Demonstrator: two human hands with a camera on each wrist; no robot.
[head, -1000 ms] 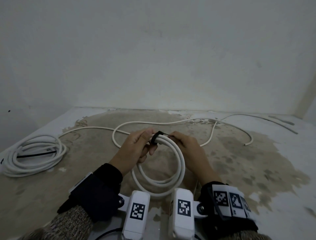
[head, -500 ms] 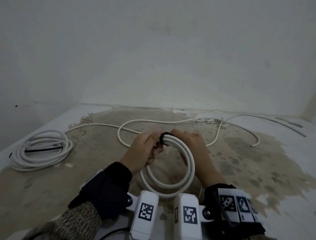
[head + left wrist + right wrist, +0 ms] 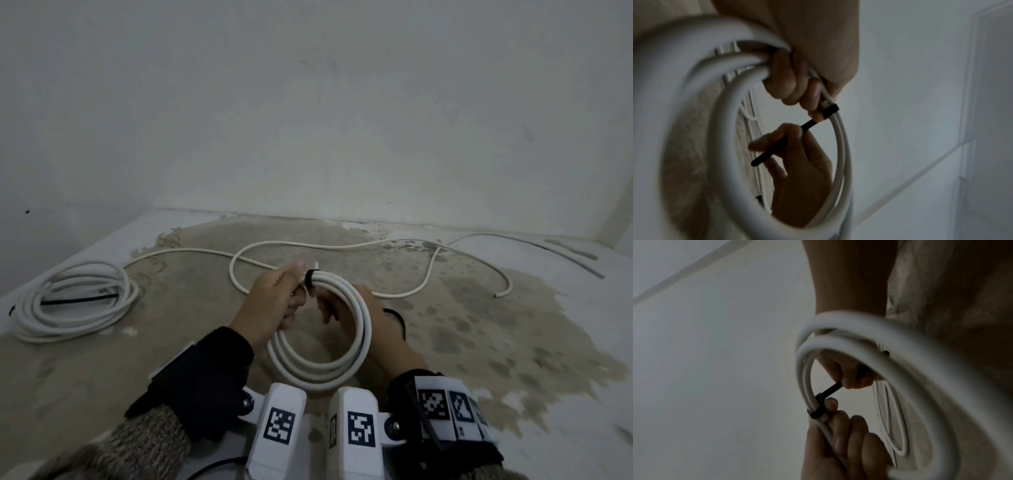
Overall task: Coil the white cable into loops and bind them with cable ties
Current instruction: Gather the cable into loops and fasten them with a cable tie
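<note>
Coil [image 3: 322, 342]: white cable loops held above the stained floor [image 3: 479, 342], left hand [image 3: 274, 301] fingers curled round the top. Black tie [image 3: 830, 110]: wrapped round the loops; right hand [image 3: 346, 308], now moved inside the coil, pinches its tail, apparently pulling it tight. Binding nearly done.

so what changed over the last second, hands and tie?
The right hand moved from the far side of the held coil to its near side, inside the loop, and now pinches the black cable tie tail there, pulling it toward the person. Unchanged: the left hand grips the loops beside the tie; the bound coil lies left.
</note>
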